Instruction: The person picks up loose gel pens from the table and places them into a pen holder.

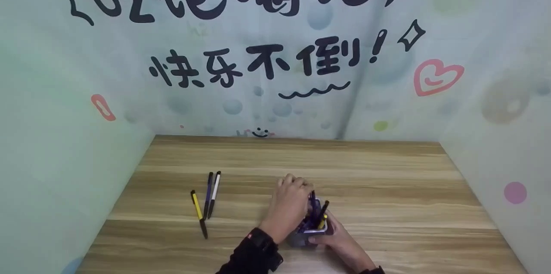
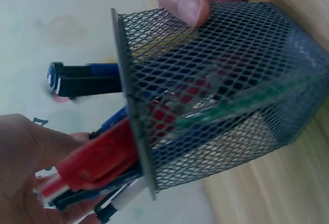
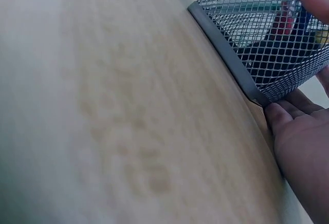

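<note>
A dark mesh pen holder point(image 2: 221, 49), filled with several pens, stands tilted low over the near middle of the table. My right hand point(image 1: 340, 239) grips its side; in the left wrist view the thumb point(image 2: 187, 9) presses on the mesh, and in the right wrist view fingers point(image 3: 280, 116) curl by its base. My left hand point(image 1: 289, 205) bends over the open top among the pen ends. A red marker point(image 2: 103, 157), a blue pen point(image 2: 110, 121) and a white pen point(image 2: 128, 196) poke out near its fingers; whether it pinches one I cannot tell.
Left of the holder, a yellow and black pen point(image 1: 197, 206), a dark blue pen point(image 1: 208, 192) and a white and black pen point(image 1: 215, 192) lie on the wooden table point(image 1: 366, 170). Printed cloth walls point(image 1: 275, 110) stand at the table's back and sides.
</note>
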`<state>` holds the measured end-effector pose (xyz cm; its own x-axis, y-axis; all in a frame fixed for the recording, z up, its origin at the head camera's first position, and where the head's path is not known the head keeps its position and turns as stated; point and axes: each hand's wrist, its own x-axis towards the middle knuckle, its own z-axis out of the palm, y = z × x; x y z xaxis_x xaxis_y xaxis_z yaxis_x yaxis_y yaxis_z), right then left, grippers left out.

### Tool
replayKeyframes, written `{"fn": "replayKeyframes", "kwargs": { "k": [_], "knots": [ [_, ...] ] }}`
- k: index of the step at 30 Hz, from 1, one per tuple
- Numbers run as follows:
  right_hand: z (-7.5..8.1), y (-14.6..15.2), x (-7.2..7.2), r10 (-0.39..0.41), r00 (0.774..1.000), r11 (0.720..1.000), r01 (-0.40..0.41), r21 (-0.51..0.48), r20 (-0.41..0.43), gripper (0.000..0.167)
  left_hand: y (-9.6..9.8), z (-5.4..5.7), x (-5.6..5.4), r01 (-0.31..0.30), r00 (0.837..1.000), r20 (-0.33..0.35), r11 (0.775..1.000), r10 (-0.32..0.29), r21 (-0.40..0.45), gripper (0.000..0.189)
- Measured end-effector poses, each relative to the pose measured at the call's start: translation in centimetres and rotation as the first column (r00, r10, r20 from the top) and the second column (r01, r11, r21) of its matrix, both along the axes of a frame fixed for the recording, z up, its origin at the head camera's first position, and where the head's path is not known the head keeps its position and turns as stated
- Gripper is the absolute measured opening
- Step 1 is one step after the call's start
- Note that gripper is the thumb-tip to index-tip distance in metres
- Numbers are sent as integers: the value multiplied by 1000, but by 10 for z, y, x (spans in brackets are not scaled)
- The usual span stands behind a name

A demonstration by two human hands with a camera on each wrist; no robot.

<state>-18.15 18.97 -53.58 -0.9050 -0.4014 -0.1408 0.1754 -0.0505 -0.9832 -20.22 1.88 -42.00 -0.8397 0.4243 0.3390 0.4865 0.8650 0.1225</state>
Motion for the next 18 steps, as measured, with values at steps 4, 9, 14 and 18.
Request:
{"fn": "replayKeyframes", "kwargs": {
  "k": [4, 9, 14, 18],
  "knots": [
    [0, 0, 0, -11, 1000, 1000, 11, 26, -2, 88, -5, -4, 3, 2, 996, 91, 1000, -3, 21, 51],
    [-1, 0, -1, -19, 1000, 998, 18, 53, 20, 89, -16, -6, 5, -8, 990, 140, 990, -12, 141, 54],
    [-2, 1, -2, -14, 1000, 998, 15, 56, -5, 84, -41, -7, 9, -54, 987, 162, 965, 12, 258, 45],
    [-3, 1, -2, -20, 1000, 998, 21, 62, -21, 85, -63, -13, 14, -118, 981, 189, 922, 50, 370, 44]
  ]
}}
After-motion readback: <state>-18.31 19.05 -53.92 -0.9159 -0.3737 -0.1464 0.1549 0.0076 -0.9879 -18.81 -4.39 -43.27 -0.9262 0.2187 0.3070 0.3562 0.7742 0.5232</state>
